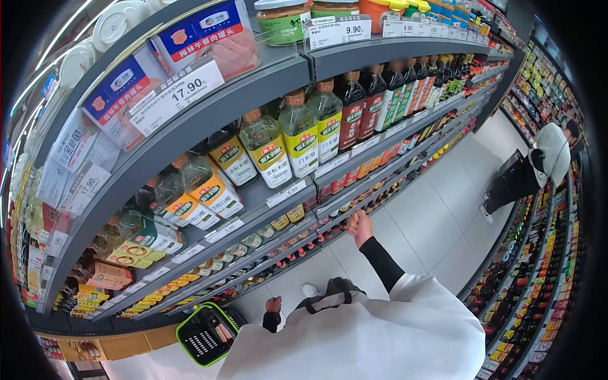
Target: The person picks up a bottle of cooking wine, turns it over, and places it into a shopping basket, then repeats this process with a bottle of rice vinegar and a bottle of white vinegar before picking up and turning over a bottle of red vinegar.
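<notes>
My right hand [360, 228] is raised in front of the lower shelves with its fingers curled into a fist; nothing shows in it. Lower down and to the left, my left hand [273, 304] hangs by my body, its fingers curled in; what they hold, if anything, is hidden. To its left is a black shopping basket [179, 335] with a bright green rim, apart from the hand as far as I can see. Inside lies a small pinkish packet [221, 332]. Nearest the right hand, the shelf above carries clear vinegar bottles [299, 142] with yellow labels.
Curved grey shelving [253, 85] runs along my left and front. Dark sauce bottles [353, 114] stand farther along, and canned-meat packs [206, 38] sit on top. A person in a white top [552, 155] stands in the aisle at right, beside another stocked shelf [538, 278]. Pale tiles [437, 202] cover the floor.
</notes>
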### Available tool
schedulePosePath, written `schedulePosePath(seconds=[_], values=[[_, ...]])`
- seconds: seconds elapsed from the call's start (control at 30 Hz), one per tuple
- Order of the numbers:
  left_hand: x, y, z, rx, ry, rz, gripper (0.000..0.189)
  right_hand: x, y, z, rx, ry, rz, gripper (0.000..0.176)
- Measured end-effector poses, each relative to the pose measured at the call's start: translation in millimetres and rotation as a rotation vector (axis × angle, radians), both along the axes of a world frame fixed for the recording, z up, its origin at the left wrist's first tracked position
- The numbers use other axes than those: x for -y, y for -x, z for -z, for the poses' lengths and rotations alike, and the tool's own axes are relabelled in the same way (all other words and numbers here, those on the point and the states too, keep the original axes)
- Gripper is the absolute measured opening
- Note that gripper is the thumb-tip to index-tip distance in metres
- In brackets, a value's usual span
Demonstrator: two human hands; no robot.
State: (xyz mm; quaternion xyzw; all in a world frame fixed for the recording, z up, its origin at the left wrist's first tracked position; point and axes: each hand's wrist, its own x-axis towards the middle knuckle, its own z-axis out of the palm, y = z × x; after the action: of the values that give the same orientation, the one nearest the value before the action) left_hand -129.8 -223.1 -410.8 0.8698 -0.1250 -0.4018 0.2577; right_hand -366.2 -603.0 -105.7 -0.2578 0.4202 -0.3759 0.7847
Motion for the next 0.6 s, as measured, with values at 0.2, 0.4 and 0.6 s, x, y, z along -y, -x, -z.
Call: schedulePosePath(seconds=[0.2, 0.4, 0.6], values=[[-28.1, -17.3, 36.4, -0.011, 0.021, 0.203, 0.023, 32.0, 25.2, -29.3, 0.007, 0.091, 0.068, 0.045], [-42.6, 14.9, 15.2, 0.499, -0.034, 0.829, 0.022, 120.9, 60.6, -85.9, -0.017, 0.442, 0.097, 0.048], [-2.3, 83.3, 40.5, 0.573, -0.188, 0.879, 0.013, 206.7, 115.2, -169.5, -0.047, 0.796, 0.063, 0.048]])
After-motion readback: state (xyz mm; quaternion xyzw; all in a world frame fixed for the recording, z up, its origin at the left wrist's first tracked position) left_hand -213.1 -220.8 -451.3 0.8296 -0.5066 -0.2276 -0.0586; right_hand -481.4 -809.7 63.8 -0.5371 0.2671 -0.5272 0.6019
